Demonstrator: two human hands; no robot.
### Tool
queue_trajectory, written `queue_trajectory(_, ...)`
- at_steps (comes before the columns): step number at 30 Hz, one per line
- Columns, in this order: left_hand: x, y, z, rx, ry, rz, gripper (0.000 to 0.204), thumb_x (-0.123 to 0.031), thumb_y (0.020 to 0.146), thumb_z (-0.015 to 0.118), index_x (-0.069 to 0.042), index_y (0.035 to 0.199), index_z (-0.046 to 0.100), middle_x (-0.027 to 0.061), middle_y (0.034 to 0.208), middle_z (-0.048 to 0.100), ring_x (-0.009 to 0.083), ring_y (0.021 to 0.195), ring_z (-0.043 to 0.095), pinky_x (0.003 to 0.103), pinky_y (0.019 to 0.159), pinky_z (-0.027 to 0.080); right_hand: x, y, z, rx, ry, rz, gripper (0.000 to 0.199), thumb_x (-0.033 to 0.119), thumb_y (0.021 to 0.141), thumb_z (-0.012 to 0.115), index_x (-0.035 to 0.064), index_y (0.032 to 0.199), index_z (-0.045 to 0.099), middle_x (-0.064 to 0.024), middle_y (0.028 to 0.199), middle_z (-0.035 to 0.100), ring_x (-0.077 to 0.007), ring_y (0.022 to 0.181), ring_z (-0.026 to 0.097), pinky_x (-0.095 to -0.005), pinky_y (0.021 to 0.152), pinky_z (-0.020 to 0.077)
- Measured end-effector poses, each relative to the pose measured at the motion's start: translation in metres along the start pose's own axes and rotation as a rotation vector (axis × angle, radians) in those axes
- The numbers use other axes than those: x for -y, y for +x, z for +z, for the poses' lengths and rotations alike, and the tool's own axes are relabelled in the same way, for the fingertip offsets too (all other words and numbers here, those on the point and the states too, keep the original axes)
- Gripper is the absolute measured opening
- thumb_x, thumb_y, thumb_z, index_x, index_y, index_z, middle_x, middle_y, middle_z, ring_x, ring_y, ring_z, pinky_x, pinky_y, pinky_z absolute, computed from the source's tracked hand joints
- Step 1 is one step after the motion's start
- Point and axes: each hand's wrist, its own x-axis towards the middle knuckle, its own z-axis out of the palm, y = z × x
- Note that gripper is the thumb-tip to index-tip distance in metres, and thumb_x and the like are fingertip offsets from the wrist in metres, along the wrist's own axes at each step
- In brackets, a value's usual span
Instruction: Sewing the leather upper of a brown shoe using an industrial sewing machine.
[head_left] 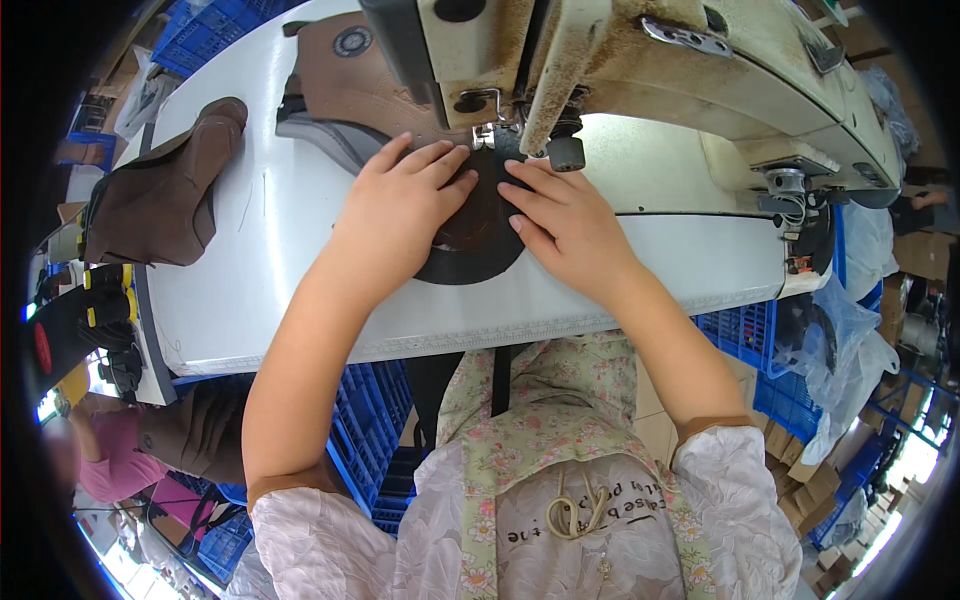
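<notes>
A brown leather shoe upper (pixel 345 85) with a dark lining edge lies flat on the white table of a sewing machine (pixel 690 95). Part of it sits beneath the metal presser foot (pixel 483 136). My left hand (pixel 392 215) rests on the upper, left of the presser foot, its fingers spread out. On the other side, my right hand (pixel 575 225) lies with fingers apart, its fingertips against the dark edge of the piece. Both hands press down without grasping. The needle's exact point on the leather is hard to make out.
Another brown shoe upper (pixel 165 190) lies at the table's left end. Blue crates (pixel 370 425) stand below the front edge, with more at the right beside plastic bags (pixel 850 360). Another person in a pink top (pixel 115 455) is at the lower left.
</notes>
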Motion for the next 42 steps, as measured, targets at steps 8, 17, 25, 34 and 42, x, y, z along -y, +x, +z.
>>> queue_trajectory(8,-0.015,-0.003,0.004,-0.032,-0.006,-0.040,0.051,0.002,0.074,0.058,-0.006,0.124,0.063,0.0121,0.136,0.057,0.0314,0.128,0.052,0.042,0.110,0.040,0.001,-0.006,-0.002,0.021,-0.022,0.001,0.026,0.015,0.082,0.069,0.0076,0.106,0.072,-0.0134,0.119,0.063,-0.0334,0.116,0.056,-0.0445,0.097,0.0465)
queue_trajectory(17,0.002,-0.013,0.006,0.018,-0.025,0.045,0.058,0.003,0.073,0.057,-0.011,0.129,0.062,0.0112,0.139,0.054,0.0307,0.129,0.050,0.043,0.108,0.041,0.006,-0.018,-0.005,-0.015,-0.088,-0.063,0.024,0.023,0.081,0.072,0.0119,0.102,0.073,-0.0085,0.123,0.063,-0.0286,0.122,0.055,-0.0443,0.097,0.0446)
queue_trajectory(25,0.005,-0.012,-0.002,0.041,-0.098,0.075,0.054,0.002,0.072,0.058,-0.011,0.125,0.064,0.0099,0.131,0.058,0.0299,0.126,0.052,0.042,0.104,0.044,0.007,-0.022,-0.002,-0.028,-0.086,-0.060,0.024,0.025,0.080,0.073,0.0140,0.101,0.074,-0.0103,0.126,0.063,-0.0289,0.123,0.054,-0.0443,0.099,0.0434)
queue_trajectory(34,0.011,-0.017,0.003,0.017,0.014,0.187,0.053,-0.002,0.072,0.059,-0.015,0.124,0.065,0.0096,0.134,0.059,0.0293,0.126,0.054,0.044,0.107,0.045,0.011,-0.023,-0.002,-0.017,-0.086,-0.075,0.024,0.026,0.077,0.074,0.0159,0.099,0.076,-0.0145,0.128,0.061,-0.0321,0.125,0.052,-0.0465,0.103,0.0399)
queue_trajectory(42,0.007,-0.018,0.008,-0.021,0.083,0.173,0.053,-0.005,0.072,0.059,-0.015,0.124,0.065,0.0102,0.136,0.058,0.0285,0.127,0.054,0.043,0.107,0.045,0.011,-0.024,-0.002,-0.011,-0.079,-0.087,0.025,0.023,0.076,0.074,0.0152,0.099,0.075,-0.0155,0.129,0.060,-0.0334,0.125,0.051,-0.0473,0.103,0.0393)
